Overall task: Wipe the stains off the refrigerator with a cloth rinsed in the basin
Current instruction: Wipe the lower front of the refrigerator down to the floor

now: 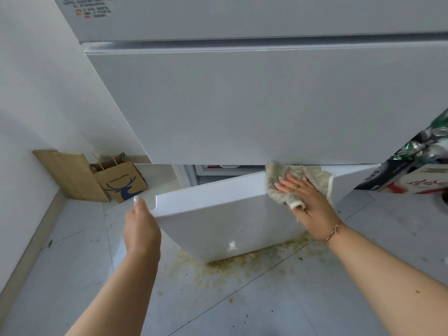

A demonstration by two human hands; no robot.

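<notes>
The white refrigerator (254,105) fills the upper view. Its bottom door (218,214) is swung open toward me, top edge showing. My left hand (141,226) grips the door's left corner, thumb on top by the notch. My right hand (305,200) lies flat, fingers straight, pressing a beige-grey cloth (288,177) onto the door's top edge near the right. No basin is visible.
Yellowish stains (232,265) spread on the grey tiled floor under the door. Two brown paper bags (121,180) lean against the left wall. A cardboard box with cans (417,170) stands at the right.
</notes>
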